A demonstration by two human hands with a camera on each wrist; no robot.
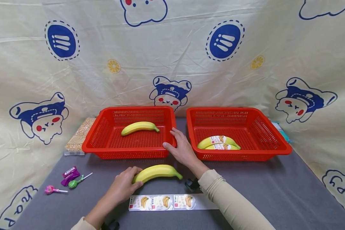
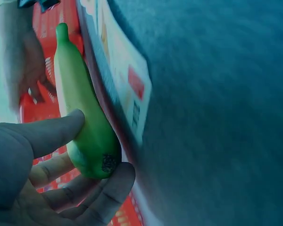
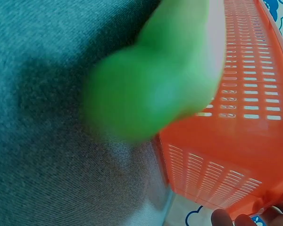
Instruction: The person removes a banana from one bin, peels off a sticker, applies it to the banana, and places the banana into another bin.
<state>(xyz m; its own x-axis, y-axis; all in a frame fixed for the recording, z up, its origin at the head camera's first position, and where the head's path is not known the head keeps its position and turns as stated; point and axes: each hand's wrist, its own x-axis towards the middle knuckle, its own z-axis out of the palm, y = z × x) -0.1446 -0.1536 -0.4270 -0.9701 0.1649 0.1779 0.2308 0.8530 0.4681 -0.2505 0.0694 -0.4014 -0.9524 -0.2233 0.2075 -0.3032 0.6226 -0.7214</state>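
A yellow banana (image 1: 158,172) lies on the grey table, in front of two red baskets. My left hand (image 1: 136,177) grips its left end, thumb and fingers curled round it (image 2: 101,146). My right hand (image 1: 171,139) holds the front right corner of the left basket (image 1: 103,134), fingers over the rim and thumb on the front wall. The right wrist view shows that basket's wall (image 3: 245,117) with the banana as a green blur (image 3: 155,70) and fingertips (image 3: 236,219) at the rim. One bare banana (image 1: 139,127) lies in the left basket. Two labelled bananas (image 1: 218,142) lie in the right basket (image 1: 261,127).
A strip of banana stickers (image 1: 161,202) lies at the table's front edge, also seen in the left wrist view (image 2: 127,80). Lollipops and wrapped sweets (image 1: 70,179) sit at the front left. A clear packet of grains (image 1: 79,135) lies left of the baskets. Printed cloth walls surround the table.
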